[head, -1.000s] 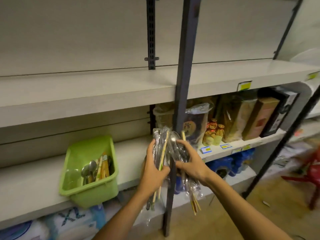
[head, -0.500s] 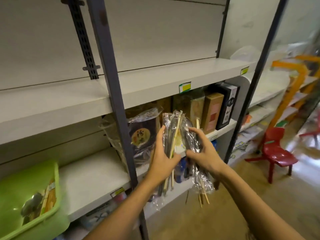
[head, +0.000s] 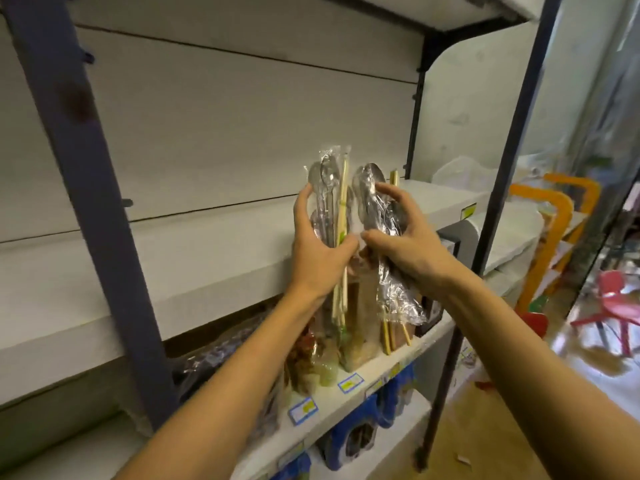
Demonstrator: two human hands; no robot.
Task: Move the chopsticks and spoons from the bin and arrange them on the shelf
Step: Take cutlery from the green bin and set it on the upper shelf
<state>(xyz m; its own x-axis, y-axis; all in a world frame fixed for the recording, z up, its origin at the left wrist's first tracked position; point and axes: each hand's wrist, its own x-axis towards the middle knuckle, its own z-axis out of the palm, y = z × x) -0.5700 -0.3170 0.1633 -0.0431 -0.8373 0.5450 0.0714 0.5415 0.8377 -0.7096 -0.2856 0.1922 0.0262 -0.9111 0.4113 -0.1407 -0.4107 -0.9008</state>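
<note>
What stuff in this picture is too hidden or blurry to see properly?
All in the head view:
- Left hand grips a wrapped bundle; crinkly plastic hides how many spoons and chopsticks are inside.
- Right hand grips a second bundle; fingers and wrap hide its contents.
- Price labels: too small to read.
- Packets on the lower shelf: forearms cover them.
- Red chair: blurred, cut by the right edge.
- The bin: out of frame.

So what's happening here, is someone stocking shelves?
Yes. A person stands at a shop shelf with a clear-wrapped bundle of spoons and chopsticks in each hand. The left hand grips one bundle, the right hand grips the other, both upright in front of the shelf. Nothing has been set down on it yet.
</note>
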